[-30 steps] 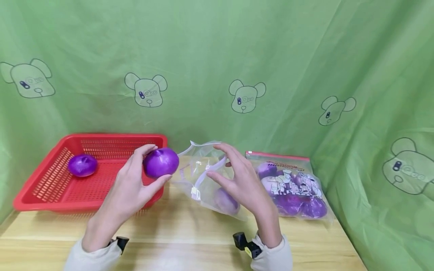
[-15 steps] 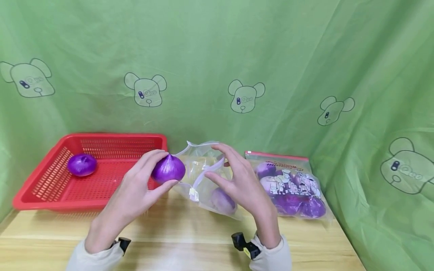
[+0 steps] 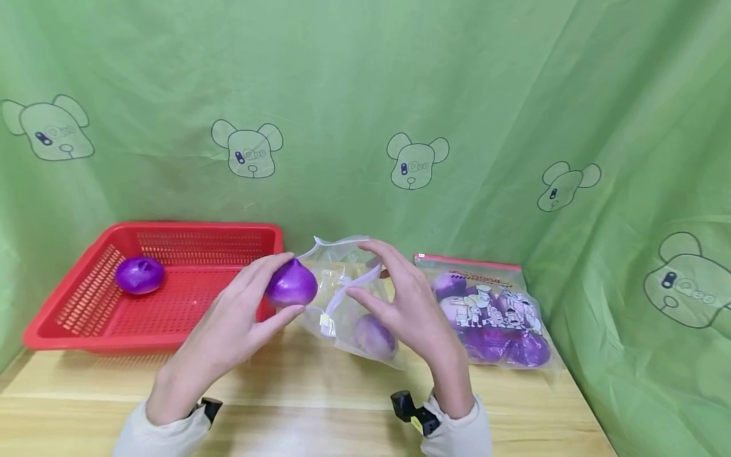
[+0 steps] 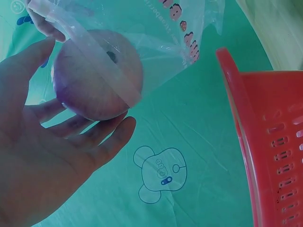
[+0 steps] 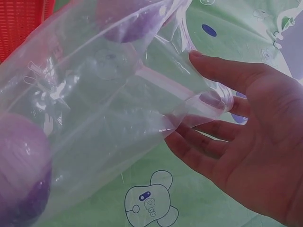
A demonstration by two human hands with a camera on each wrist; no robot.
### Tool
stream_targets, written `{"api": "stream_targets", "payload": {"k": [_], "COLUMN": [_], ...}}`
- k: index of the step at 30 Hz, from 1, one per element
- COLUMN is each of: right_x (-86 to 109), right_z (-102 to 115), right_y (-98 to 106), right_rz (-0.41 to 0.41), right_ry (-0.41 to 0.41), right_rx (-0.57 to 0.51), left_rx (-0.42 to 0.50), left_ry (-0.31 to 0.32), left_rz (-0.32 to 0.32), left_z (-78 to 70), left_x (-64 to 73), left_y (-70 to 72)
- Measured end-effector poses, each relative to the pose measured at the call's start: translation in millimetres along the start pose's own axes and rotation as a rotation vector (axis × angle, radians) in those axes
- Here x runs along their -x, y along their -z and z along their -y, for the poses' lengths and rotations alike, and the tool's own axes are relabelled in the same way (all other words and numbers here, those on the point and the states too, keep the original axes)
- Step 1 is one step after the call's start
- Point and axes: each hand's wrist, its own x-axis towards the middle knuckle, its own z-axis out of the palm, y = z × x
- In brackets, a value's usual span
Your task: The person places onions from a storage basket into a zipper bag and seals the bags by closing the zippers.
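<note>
In the head view my left hand (image 3: 225,327) grips a purple onion (image 3: 292,284) between thumb and fingers, at the mouth of a clear zip bag (image 3: 345,336). The left wrist view shows the same onion (image 4: 94,80) partly behind the bag's pale rim strip. My right hand (image 3: 417,311) holds the bag's other edge, keeping the mouth spread. Thumb and fingers of that hand (image 5: 255,137) lie around the rim in the right wrist view. Another onion (image 3: 374,336) rests low inside the bag. A white slider (image 3: 327,324) sits on the rim.
A red perforated basket (image 3: 103,344) stands at the left with one onion (image 3: 139,275) in it. To the right lies a printed bag (image 3: 465,261) with a red top strip, filled with several onions. Green curtain (image 3: 342,76) surrounds the wooden table (image 3: 320,406).
My left hand has carried its onion to the right, from the basket's edge to the bag mouth, and the onion has turned tip up. The right hand has barely moved.
</note>
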Motion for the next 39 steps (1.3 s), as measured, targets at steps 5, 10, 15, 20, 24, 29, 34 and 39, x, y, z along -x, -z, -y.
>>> {"api": "stream_targets", "payload": {"k": [5,10,15,20,24,29,34,39], "right_x": [0.7,1.1,1.3,1.9,2.2,1.8,2.1,1.9], "right_z": [-1.3,-2.5,-3.6,-3.9,-4.6,-4.5,-5.9,-8.2], "right_y": [1.3,2.4,3.8,4.3,4.2,2.4,3.0,0.3], "right_rz": [-0.007,-0.013,-0.016,-0.016,-0.016,-0.011,-0.010,-0.007], "right_ry": [0.003,-0.004,-0.016,-0.030,-0.034,-0.030,-0.048,-0.054], "right_rx": [0.003,0.006,0.015,0.013,0.015,0.013,0.021,0.022], "left_rx": [-0.025,-0.045,-0.059,-0.071,-0.077,-0.089,-0.103,-0.097], "left_ry": [-0.023,-0.031,-0.036,-0.042,-0.055,-0.062,-0.069,-0.056], "left_rz": [0.012,0.028,0.042,0.039,0.030,0.013,-0.008,-0.024], "left_z": [-1.4,-2.0,-0.7,-0.1,0.5,1.2,1.5,4.9], "left_x": [0.2,1.1,2.0,2.6,2.3,3.4,1.9,0.4], "left_y": [-0.3,-1.4,-3.2,-3.9,-5.0,-3.9,-2.1,1.8]}}
